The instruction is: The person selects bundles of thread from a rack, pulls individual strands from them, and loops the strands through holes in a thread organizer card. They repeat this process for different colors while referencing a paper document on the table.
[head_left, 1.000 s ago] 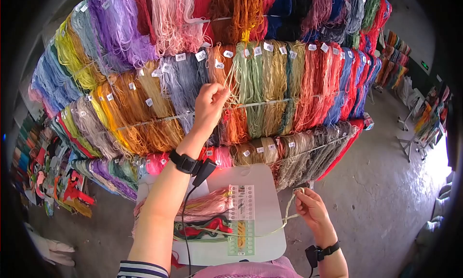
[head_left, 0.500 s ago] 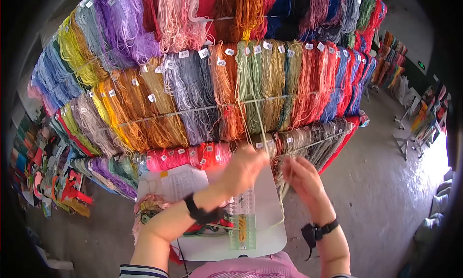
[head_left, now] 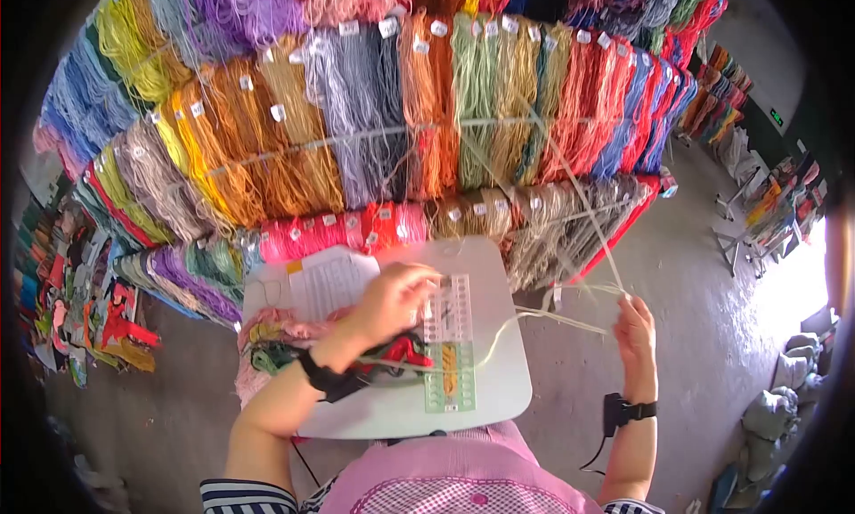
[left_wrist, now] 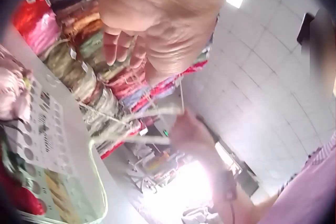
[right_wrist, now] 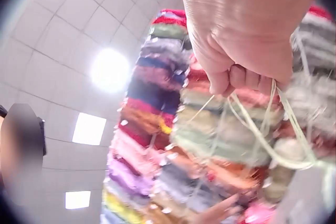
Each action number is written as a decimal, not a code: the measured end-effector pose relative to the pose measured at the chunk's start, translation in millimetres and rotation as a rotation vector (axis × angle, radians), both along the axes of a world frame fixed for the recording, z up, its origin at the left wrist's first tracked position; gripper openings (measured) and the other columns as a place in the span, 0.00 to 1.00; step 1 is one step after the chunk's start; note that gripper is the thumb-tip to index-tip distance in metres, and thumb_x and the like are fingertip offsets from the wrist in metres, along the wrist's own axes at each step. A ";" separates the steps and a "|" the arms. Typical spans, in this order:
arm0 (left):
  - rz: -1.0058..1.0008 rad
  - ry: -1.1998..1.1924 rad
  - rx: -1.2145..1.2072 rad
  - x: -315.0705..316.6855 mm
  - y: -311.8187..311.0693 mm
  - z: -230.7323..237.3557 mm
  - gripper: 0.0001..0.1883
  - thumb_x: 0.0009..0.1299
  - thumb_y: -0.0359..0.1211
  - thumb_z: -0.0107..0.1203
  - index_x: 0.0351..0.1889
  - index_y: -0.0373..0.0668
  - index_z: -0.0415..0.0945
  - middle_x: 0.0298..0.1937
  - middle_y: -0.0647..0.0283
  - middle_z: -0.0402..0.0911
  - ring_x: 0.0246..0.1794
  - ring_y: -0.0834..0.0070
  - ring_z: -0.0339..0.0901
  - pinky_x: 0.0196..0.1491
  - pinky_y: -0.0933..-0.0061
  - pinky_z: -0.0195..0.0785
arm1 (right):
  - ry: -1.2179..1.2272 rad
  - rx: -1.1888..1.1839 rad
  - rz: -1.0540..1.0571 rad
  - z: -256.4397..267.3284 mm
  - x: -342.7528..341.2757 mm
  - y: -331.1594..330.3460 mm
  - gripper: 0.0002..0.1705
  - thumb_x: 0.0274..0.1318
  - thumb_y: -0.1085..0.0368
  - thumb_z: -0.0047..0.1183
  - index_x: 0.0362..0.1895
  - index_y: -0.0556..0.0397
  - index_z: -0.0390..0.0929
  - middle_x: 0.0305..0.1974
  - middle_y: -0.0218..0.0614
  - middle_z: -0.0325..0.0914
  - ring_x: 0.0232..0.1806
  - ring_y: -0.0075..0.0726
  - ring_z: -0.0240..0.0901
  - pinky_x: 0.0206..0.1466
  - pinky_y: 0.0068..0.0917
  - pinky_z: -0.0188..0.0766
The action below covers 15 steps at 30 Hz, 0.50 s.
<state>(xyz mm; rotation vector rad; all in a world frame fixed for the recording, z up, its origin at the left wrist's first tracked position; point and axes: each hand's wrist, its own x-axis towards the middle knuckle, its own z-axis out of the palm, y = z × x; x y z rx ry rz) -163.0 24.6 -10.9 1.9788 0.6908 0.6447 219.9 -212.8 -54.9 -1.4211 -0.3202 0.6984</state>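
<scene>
In the head view my right hand (head_left: 635, 331) grips pale green thread (head_left: 563, 320) out to the right of the white board (head_left: 503, 394). Loops of that thread (right_wrist: 296, 165) hang below the curled fingers in the right wrist view. One strand stretches from the hand up toward the rack, while another curves back across the board. My left hand (head_left: 396, 300) hovers over the board beside a perforated card (head_left: 459, 314), its fingers loosely bent with nothing visible in them. Pink skeins (head_left: 294, 322) and a red bundle (head_left: 405, 349) lie left of the card.
A rack of colourful labelled thread skeins (head_left: 365, 113) fills the space beyond the board. A printed sheet (head_left: 334, 278) lies at the board's far left. More racks (head_left: 775, 202) stand far right, with grey bundles (head_left: 770, 416) on the floor nearer.
My left hand came down from the hanging green skeins to above the board. My right hand swung outward to the right, drawing the pale green thread along. The head view tilted downward.
</scene>
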 end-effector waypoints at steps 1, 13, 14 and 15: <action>0.055 -0.006 0.086 -17.7 2.8 -5.8 0.09 0.71 0.31 0.57 0.46 0.38 0.80 0.47 0.57 0.82 0.47 0.62 0.79 0.51 0.65 0.73 | -0.056 -0.133 -0.096 -19.7 22.4 -31.0 0.10 0.61 0.59 0.61 0.29 0.41 0.74 0.18 0.13 0.58 0.15 0.10 0.48 0.16 0.16 0.41; -0.057 0.176 -0.519 -90.7 -90.4 -49.2 0.10 0.75 0.31 0.53 0.47 0.37 0.82 0.36 0.69 0.82 0.32 0.85 0.74 0.36 0.82 0.67 | -0.612 -0.104 -0.574 12.9 -6.7 -148.9 0.10 0.64 0.61 0.56 0.32 0.50 0.75 0.30 0.28 0.72 0.28 0.21 0.68 0.33 0.18 0.66; -0.082 0.179 -0.567 -87.0 -97.4 -51.8 0.10 0.75 0.31 0.53 0.48 0.37 0.82 0.36 0.68 0.83 0.31 0.85 0.74 0.36 0.82 0.68 | -0.401 0.078 -0.588 26.7 -21.3 -138.4 0.09 0.66 0.62 0.54 0.33 0.51 0.75 0.34 0.31 0.75 0.32 0.24 0.71 0.37 0.19 0.68; -0.074 0.180 -0.453 -83.8 -104.5 -57.3 0.10 0.75 0.31 0.53 0.48 0.37 0.82 0.36 0.67 0.83 0.28 0.84 0.74 0.34 0.82 0.68 | -0.363 0.063 -0.589 34.5 -19.6 -141.0 0.08 0.68 0.62 0.51 0.35 0.51 0.74 0.35 0.32 0.76 0.35 0.24 0.72 0.37 0.18 0.68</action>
